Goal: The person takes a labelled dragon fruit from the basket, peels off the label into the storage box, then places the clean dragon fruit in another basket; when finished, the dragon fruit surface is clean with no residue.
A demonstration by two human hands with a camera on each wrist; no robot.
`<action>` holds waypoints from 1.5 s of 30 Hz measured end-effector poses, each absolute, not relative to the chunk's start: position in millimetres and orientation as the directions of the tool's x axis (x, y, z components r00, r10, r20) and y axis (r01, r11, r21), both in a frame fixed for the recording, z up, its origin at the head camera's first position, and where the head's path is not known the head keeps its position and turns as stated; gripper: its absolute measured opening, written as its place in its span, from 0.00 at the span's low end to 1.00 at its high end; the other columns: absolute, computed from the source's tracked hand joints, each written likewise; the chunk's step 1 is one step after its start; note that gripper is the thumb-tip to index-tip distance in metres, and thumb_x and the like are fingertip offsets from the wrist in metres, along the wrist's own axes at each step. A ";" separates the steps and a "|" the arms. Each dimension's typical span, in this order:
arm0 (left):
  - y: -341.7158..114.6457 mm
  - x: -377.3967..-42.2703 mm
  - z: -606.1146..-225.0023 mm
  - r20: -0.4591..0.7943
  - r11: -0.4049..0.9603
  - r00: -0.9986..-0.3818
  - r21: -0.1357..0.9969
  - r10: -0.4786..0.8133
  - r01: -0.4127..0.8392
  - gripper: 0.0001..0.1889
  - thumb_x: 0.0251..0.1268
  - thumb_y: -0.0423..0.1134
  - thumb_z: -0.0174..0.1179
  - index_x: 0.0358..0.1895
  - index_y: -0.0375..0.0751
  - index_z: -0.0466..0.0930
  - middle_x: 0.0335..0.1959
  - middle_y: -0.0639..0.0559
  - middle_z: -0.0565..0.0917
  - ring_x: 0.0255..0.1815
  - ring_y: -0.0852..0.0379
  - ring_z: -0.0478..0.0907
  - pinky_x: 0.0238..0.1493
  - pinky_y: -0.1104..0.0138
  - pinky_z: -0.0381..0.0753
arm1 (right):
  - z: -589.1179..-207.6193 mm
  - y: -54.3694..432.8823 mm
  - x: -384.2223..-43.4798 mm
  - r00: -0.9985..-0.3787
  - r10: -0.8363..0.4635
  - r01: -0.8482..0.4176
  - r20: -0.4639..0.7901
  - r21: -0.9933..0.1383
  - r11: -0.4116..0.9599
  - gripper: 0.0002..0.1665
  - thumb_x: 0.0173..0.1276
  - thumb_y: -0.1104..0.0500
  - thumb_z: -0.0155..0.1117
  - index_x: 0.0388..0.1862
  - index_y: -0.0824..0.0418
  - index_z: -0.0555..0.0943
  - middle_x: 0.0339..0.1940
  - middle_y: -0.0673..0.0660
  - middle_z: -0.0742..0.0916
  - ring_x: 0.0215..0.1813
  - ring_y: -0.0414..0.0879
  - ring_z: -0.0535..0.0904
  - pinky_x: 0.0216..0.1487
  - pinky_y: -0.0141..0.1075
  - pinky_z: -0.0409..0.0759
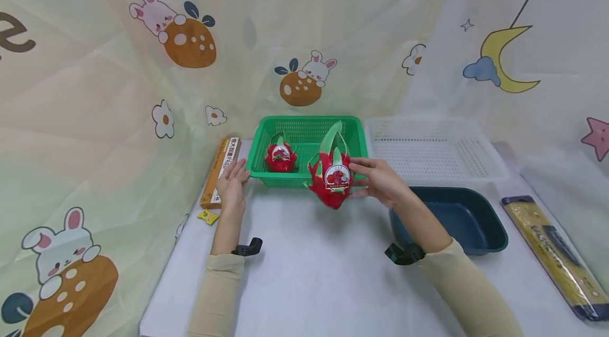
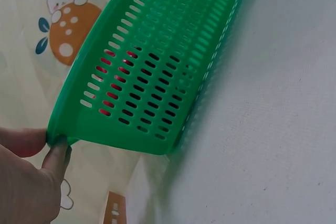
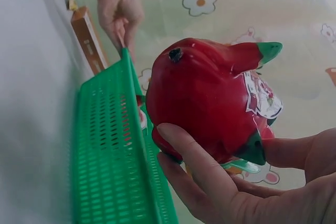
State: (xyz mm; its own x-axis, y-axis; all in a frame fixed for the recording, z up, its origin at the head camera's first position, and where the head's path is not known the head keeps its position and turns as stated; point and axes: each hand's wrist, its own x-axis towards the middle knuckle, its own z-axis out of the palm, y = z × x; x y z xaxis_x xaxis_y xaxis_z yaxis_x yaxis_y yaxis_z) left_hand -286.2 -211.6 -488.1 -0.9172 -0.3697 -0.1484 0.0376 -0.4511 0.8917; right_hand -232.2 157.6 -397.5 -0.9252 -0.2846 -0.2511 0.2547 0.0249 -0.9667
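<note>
My right hand (image 1: 380,182) holds a red dragon fruit (image 1: 331,181) with green leaf tips and a round label, raised just in front of the green basket (image 1: 306,119). The right wrist view shows the fruit's rounded red underside (image 3: 194,98), with thumb and fingers around it. A second, smaller-looking dragon fruit (image 1: 280,158) sits inside the basket at its left. At the basket's front left corner, my left hand (image 1: 232,186) grips the rim; in the left wrist view that hand (image 2: 31,182) pinches the rim between thumb and finger.
A white perforated basket (image 1: 430,178) stands right of the green one, with a dark blue basin (image 1: 457,215) before it. A long flat package (image 1: 554,257) lies at far right. Left are a brown box (image 1: 220,173) and a small yellow packet (image 1: 208,216). A printed cloth hangs behind.
</note>
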 end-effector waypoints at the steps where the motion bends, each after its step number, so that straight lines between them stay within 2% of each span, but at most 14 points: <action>1: -211.7 -286.2 -488.3 -0.149 -0.449 -0.917 0.893 -0.371 0.036 0.33 0.73 0.21 0.58 0.79 0.40 0.65 0.71 0.44 0.78 0.70 0.55 0.77 0.61 0.72 0.82 | -399.9 158.2 -229.3 -0.925 -0.288 0.250 -0.247 -0.968 0.029 0.37 0.82 0.51 0.58 0.82 0.64 0.61 0.72 0.66 0.72 0.65 0.61 0.77 0.55 0.54 0.88; 9: -211.1 -286.7 -487.6 -0.166 -0.444 -0.913 0.896 -0.373 0.018 0.33 0.73 0.22 0.59 0.79 0.42 0.66 0.71 0.46 0.79 0.69 0.56 0.78 0.60 0.71 0.83 | -419.9 164.4 -207.4 -0.923 -0.303 0.237 -0.237 -0.971 0.036 0.40 0.81 0.50 0.61 0.82 0.67 0.60 0.70 0.68 0.74 0.62 0.62 0.80 0.52 0.53 0.89; 30: -212.5 -286.1 -488.1 -0.153 -0.418 -0.919 0.908 -0.365 0.015 0.35 0.74 0.23 0.58 0.81 0.44 0.62 0.72 0.47 0.78 0.71 0.57 0.76 0.62 0.71 0.81 | -469.8 166.8 -163.6 -0.916 -0.295 0.268 -0.272 -0.962 0.053 0.35 0.82 0.52 0.59 0.78 0.71 0.65 0.66 0.69 0.79 0.54 0.59 0.85 0.49 0.56 0.89; 40: -211.2 -285.9 -486.7 -0.145 -0.401 -0.917 0.916 -0.371 0.017 0.34 0.76 0.25 0.58 0.81 0.46 0.63 0.72 0.49 0.78 0.71 0.57 0.76 0.62 0.72 0.81 | -484.2 169.9 -152.7 -0.901 -0.328 0.282 -0.285 -0.958 0.060 0.34 0.82 0.52 0.59 0.77 0.72 0.67 0.65 0.68 0.80 0.54 0.59 0.84 0.49 0.57 0.89; 45: -210.3 -284.8 -486.9 -0.144 -0.411 -0.920 0.911 -0.365 0.021 0.34 0.75 0.24 0.58 0.81 0.44 0.62 0.73 0.47 0.77 0.72 0.57 0.75 0.62 0.72 0.81 | -487.0 171.4 -150.4 -0.898 -0.330 0.284 -0.290 -0.957 0.066 0.34 0.82 0.52 0.59 0.76 0.73 0.67 0.63 0.67 0.82 0.54 0.60 0.85 0.48 0.58 0.89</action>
